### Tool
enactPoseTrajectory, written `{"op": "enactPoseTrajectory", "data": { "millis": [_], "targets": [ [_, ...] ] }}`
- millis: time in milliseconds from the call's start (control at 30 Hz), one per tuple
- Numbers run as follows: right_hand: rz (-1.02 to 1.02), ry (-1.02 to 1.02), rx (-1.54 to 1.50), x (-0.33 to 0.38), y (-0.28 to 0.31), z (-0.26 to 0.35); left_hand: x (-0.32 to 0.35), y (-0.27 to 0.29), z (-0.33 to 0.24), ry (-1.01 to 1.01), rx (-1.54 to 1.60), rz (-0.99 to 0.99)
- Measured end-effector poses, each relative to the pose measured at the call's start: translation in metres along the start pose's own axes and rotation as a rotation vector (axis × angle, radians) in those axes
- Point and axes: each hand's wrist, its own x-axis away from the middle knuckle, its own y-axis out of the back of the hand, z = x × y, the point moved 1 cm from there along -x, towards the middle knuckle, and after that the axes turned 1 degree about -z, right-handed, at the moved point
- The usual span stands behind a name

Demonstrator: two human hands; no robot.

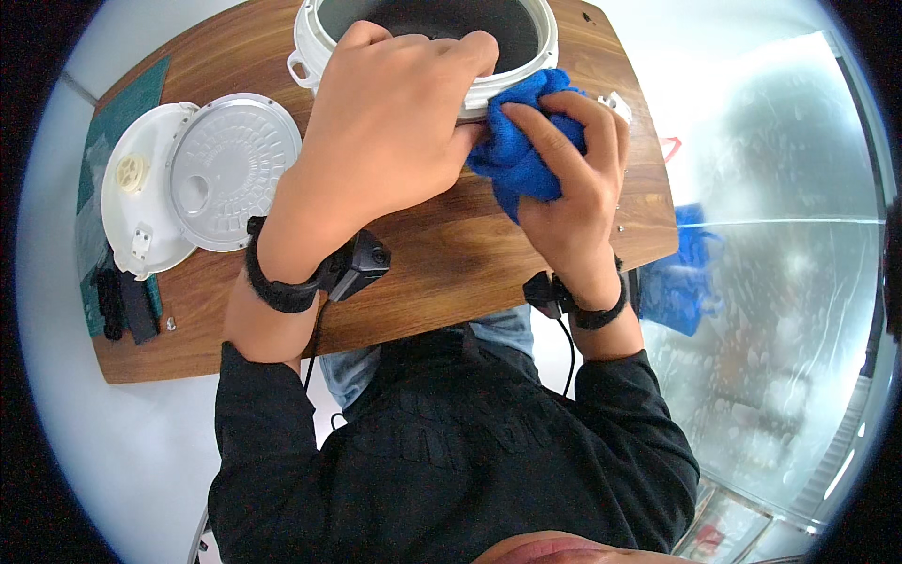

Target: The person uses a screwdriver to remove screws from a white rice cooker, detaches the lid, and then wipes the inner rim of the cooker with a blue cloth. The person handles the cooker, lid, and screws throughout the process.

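left hand [390, 117] lies spread on the white cooker rim [489, 89], fingers curled over it. right hand [568, 179] squeezes a blue cloth [517, 160] vs. the rim, just beside the left. round lid [202, 179] sits well left on the bench [451, 263].

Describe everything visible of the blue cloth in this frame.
The blue cloth looks like soft, fluffy microfibre, bright blue, bunched into a wad. The right hand grips it, fingers over its top, and presses it against the near outer rim of the white cooker body. A fold hangs below the hand toward the wooden table. The left hand rests on the cooker rim beside it.
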Motion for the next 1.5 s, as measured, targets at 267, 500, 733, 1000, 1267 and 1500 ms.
{"op": "enactPoseTrajectory", "data": {
  "millis": [267, 500, 733, 1000, 1267, 1500],
  "targets": [
    [-0.106, -0.035, 0.137, -0.009, 0.015, -0.031, 0.006, 0.013, -0.003, 0.077, 0.030, 0.098],
    [-0.021, 0.052, 0.097, -0.005, 0.014, -0.004, 0.007, -0.002, -0.020, 0.037, -0.032, 0.024],
    [-0.036, 0.071, 0.014, -0.007, 0.009, 0.003, 0.006, 0.000, -0.015, 0.034, -0.001, 0.019],
    [-0.065, -0.051, 0.074, -0.014, -0.004, -0.058, 0.005, -0.001, -0.017, 0.067, -0.013, 0.006],
    [-0.020, -0.037, -0.001, 0.001, 0.003, -0.037, 0.004, 0.006, -0.016, 0.129, -0.043, 0.106],
    [-0.044, -0.021, 0.125, 0.003, 0.004, -0.026, 0.005, 0.003, -0.015, 0.136, -0.036, 0.103]
  ]
}}
